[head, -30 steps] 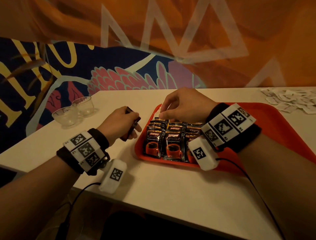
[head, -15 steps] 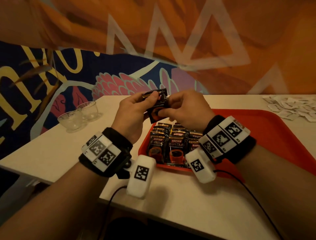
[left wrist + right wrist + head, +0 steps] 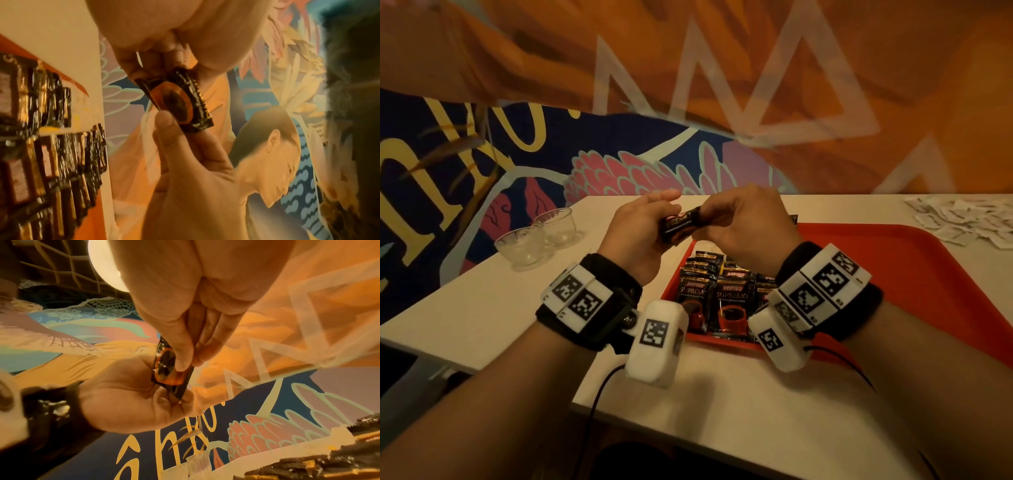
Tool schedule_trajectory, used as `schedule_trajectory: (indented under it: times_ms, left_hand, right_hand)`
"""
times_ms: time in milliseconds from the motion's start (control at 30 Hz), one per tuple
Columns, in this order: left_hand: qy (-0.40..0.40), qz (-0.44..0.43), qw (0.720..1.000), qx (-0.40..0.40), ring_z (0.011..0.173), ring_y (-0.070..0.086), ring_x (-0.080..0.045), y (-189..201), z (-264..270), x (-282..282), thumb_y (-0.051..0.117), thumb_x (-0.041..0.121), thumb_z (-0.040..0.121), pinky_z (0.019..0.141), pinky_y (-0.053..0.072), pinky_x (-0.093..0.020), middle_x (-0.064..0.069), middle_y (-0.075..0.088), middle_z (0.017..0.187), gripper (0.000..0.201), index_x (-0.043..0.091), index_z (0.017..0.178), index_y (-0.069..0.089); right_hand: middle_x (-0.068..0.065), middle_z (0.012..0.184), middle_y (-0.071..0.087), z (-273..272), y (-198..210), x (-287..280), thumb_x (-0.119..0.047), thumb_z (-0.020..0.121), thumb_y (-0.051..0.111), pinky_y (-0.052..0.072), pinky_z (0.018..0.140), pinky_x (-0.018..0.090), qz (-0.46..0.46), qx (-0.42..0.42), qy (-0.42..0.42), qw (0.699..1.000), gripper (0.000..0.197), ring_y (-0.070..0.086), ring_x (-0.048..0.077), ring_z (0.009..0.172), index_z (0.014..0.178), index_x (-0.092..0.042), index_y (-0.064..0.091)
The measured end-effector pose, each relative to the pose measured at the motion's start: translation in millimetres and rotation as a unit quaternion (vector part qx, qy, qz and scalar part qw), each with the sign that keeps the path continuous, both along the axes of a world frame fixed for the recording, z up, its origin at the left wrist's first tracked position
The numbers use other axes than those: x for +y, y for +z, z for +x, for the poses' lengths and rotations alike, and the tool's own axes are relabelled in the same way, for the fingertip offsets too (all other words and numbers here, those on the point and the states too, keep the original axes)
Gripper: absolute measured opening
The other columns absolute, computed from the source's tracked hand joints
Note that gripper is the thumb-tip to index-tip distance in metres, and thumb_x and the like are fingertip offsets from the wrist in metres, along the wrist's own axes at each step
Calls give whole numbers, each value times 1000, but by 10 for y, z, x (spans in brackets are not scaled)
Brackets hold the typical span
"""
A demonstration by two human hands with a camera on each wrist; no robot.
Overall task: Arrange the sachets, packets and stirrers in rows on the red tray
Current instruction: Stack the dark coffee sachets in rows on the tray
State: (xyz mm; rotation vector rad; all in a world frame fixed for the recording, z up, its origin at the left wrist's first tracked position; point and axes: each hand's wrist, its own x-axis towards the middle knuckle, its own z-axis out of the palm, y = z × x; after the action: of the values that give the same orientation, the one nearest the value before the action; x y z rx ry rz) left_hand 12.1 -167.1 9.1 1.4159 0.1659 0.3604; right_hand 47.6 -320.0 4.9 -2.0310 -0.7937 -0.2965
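A black coffee sachet (image 3: 681, 224) with an orange cup printed on it is held in the air above the far left corner of the red tray (image 3: 914, 274), between both hands; the left hand (image 3: 633, 236) pinches its left end between thumb and fingers, and the right hand (image 3: 748, 226) pinches the other end, thumb pressed against closed fingers; in the right wrist view the sachet (image 3: 168, 369) shows edge-on under the right thumb. Below, on the tray's near left part, matching black sachets (image 3: 719, 294) lie in overlapping rows running away from the person; the tray sits on a pale table (image 3: 722, 411); two clear plastic cups (image 3: 537, 236) stand well to the left, touching each other; a heap of white sachets (image 3: 969, 219) lies on the table beyond the tray's far right corner.
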Motion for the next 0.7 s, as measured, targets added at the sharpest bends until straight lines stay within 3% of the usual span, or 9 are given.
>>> schedule_trajectory:
  times_ms: [67, 167, 233, 367, 500, 633, 700]
  left_hand:
    - [2, 22, 1000, 0, 85, 68, -23, 10, 3, 28, 57, 16, 99, 64, 55, -28, -11, 65, 105, 17, 13, 114, 63]
    - [-30, 14, 999, -18, 92, 74, -24, 14, -41, 110, 57, 28, 99, 74, 59, -33, -9, 72, 105, 27, 8, 118, 59]
    - [-33, 81, 996, -21, 98, 72, -23, 16, -65, 185, 60, 26, 96, 81, 58, -34, -7, 73, 105, 24, 10, 114, 62]
    - [-10, 217, 976, -28, 87, 70, -18, 10, -72, 299, 64, 14, 92, 73, 56, -29, -3, 74, 96, 5, 12, 96, 66]
    - [-2, 251, 968, -3, 83, 69, -21, -11, -36, 422, 66, 11, 91, 68, 56, -26, -11, 72, 97, 6, 5, 93, 65]
    - [-43, 319, 943, 82, 65, 66, -11, -125, -20, 526, 70, 9, 88, 60, 51, -24, -16, 72, 85, 8, 3, 86, 65]
    - [-65, 351, 927, 118, 63, 66, -12, -206, 0, 560, 72, 9, 87, 59, 47, -24, -17, 74, 83, 11, 1, 91, 66]
  right_hand:
    - [-6, 92, 75, -16, -3, 3, -18, 80, 81, 55, 87, 25, -12, 12, 15, 1000, 18, 69, 5, 86, 97, -23, 77]
    - [-8, 82, 74, 26, 8, -35, -20, 80, 81, 57, 83, 29, 11, 42, 7, 999, 15, 69, 6, 80, 86, -29, 70]
    - [-8, 77, 72, 58, 25, -59, -21, 81, 80, 55, 77, 28, 21, 63, -1, 998, 21, 69, 5, 74, 80, -32, 62]
    - [-7, 75, 73, 43, 29, -54, -20, 85, 76, 49, 61, 18, -26, 91, 35, 995, 15, 70, 1, 67, 85, -28, 62]
    - [-6, 79, 73, 65, 5, -69, -27, 84, 78, 56, 71, 26, -64, 95, 39, 993, 11, 70, 5, 72, 90, -22, 69]
    - [-5, 76, 74, 94, 19, -123, -28, 83, 79, 51, 69, 21, -66, 101, 39, 992, 11, 71, 6, 71, 89, -20, 73]
    - [-4, 75, 74, 108, 36, -143, -26, 83, 78, 53, 70, 22, -69, 104, 41, 991, 10, 71, 8, 69, 88, -19, 73]
